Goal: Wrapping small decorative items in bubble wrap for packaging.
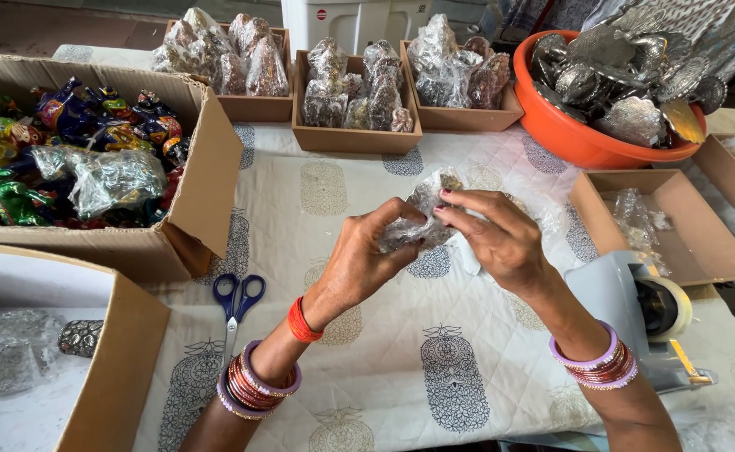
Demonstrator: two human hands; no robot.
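Clearly both hands are closed on one thing — a small dark piece in clear bubble wrap (422,219), held in the air above the middle of the bench (384,351). The left hand (359,259) pinches its lower left side between thumb and fingers; the right hand (497,238) nips the top edge with its fingertips, with a loose flap of wrap and something white trailing below the palm.

The grip is light and the film looks slippery. If either pinch slackens, the piece could slide out of the open fold and drop onto the cloth, and what sort of piece it is — hard or brittle — I cannot tell through the plastic. The loose flap may spring back, since nothing shows it fastened.

A tape dispenser (648,310) stands just beside the right forearm; a sideways sweep of that arm could knock it toward the bench edge. Scissors (235,303) lie near the left wrist, blades pointing toward the person, so a lowered hand might catch them.

Behind, trays of wrapped pieces (355,100), an orange tub of metal wares (581,138) and a box of painted figures (91,159) sit well apart from the hands.
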